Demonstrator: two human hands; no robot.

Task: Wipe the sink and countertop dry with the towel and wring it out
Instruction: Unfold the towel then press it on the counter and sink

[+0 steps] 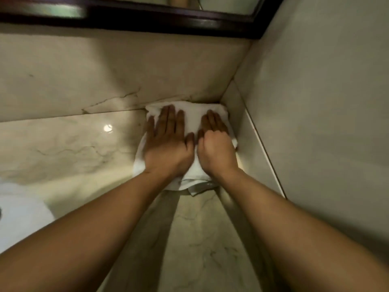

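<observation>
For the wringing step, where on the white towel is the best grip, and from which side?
Probably the near edge of the towel, where a folded hem sticks out loose toward the person; come from the near side. Its far and right edges are pushed into the corner of back wall and side wall. The left hand and right hand press on top.

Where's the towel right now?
Head view: the towel lies on the countertop in the back right corner, under the left hand and right hand.
</observation>
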